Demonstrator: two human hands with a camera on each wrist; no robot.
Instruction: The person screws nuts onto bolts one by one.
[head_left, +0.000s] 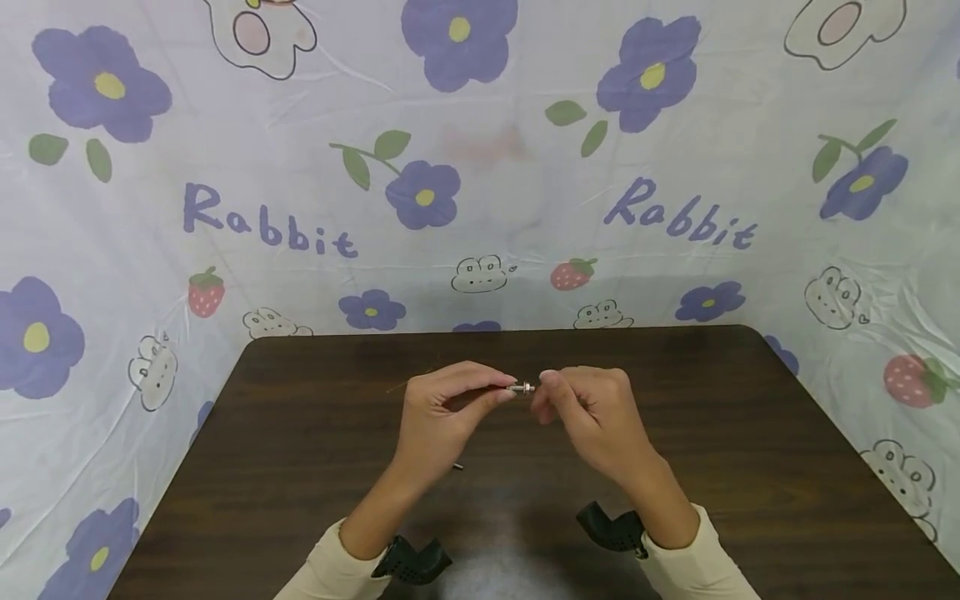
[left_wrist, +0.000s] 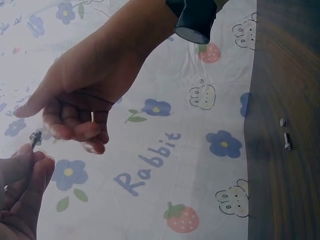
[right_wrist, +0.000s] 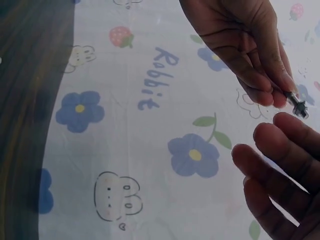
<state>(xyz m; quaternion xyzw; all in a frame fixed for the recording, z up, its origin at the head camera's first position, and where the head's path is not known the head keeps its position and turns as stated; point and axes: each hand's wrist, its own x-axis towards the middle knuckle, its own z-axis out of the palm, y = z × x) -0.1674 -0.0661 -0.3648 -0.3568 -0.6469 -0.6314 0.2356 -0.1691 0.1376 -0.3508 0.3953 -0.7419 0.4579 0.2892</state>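
Observation:
My left hand pinches a small metal bolt between thumb and index finger. The bolt lies roughly level, its free end pointing at my right hand, and a wider nut-like collar sits near that end. Just beside it, my right hand has loosely bent fingers with nothing between them. In the right wrist view the right hand's fingertips are close below the bolt's end. The left fingers hide the rest of the bolt.
Both hands are above a dark wooden table. A small screw and a small round metal piece lie on it. A white cloth printed with flowers and rabbits hangs behind and along the sides.

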